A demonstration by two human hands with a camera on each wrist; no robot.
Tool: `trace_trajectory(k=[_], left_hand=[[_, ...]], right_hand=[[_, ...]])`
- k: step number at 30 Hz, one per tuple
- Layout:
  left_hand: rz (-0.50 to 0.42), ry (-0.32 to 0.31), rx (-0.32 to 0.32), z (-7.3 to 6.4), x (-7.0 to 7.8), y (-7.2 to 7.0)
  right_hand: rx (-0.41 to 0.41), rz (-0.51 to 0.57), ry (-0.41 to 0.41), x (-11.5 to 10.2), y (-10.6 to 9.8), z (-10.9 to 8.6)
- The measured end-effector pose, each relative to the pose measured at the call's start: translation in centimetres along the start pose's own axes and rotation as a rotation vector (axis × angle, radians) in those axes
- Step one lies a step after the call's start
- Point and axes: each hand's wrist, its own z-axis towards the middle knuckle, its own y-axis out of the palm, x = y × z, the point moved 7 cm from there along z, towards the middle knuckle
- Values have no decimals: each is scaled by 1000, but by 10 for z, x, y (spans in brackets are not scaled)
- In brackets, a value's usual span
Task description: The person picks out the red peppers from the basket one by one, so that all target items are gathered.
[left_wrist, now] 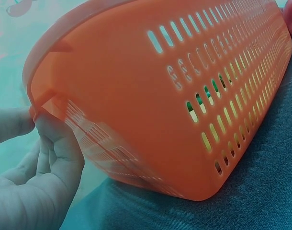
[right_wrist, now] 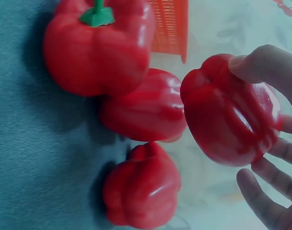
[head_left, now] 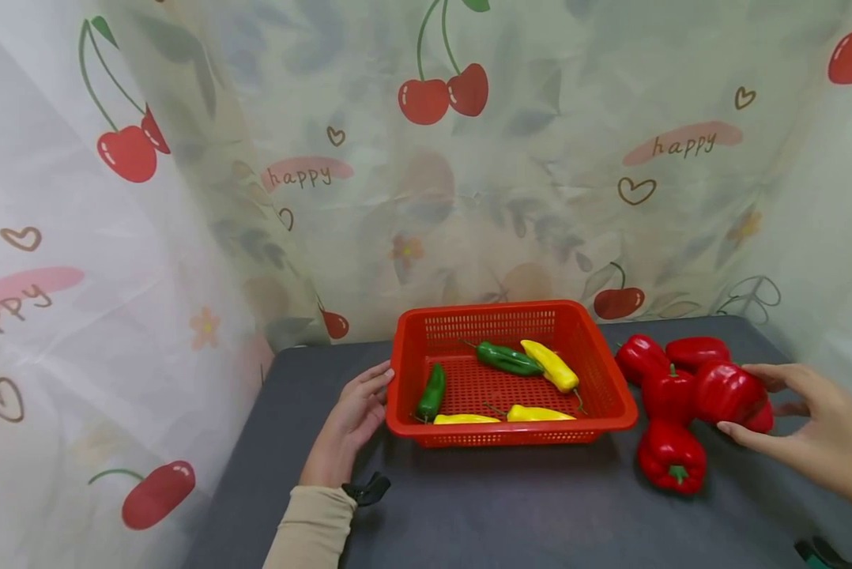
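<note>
My left hand (head_left: 355,415) pinches the left rim of a red plastic basket (head_left: 406,371) between thumb and fingers. Inside the basket lie two green chili peppers, one (head_left: 509,359) near the back and one (head_left: 433,393) by the left wall. A long yellow pepper (head_left: 556,368) touches the back green one, and two more yellow ones lie along the front wall, partly hidden by its rim. On the right, my right hand (head_left: 817,415) grips a red bell pepper (right_wrist: 227,115) by its sides, above the other peppers.
Several red bell peppers lie clustered right of the basket, the nearest one (head_left: 671,457) with its green stem facing forward. Dark grey cloth covers the table (head_left: 504,506). A printed curtain (head_left: 469,237) hangs close behind the basket and along both sides.
</note>
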Motion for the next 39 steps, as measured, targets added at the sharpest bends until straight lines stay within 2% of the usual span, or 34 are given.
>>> trace_trajectory(k=[7, 18, 29, 39], left_hand=[[8, 2, -7, 2, -1, -1], [13, 0, 4, 1, 0, 0], [2, 11, -2, 1, 0, -1], [-17, -1, -10, 1, -1, -2]], right_hand=[[-11, -42, -33, 4, 2, -9], [-29, -61, -13, 11, 5, -21], [-77, -124, -91, 16, 12, -25], [-128, -180, -111, 20, 22, -29]])
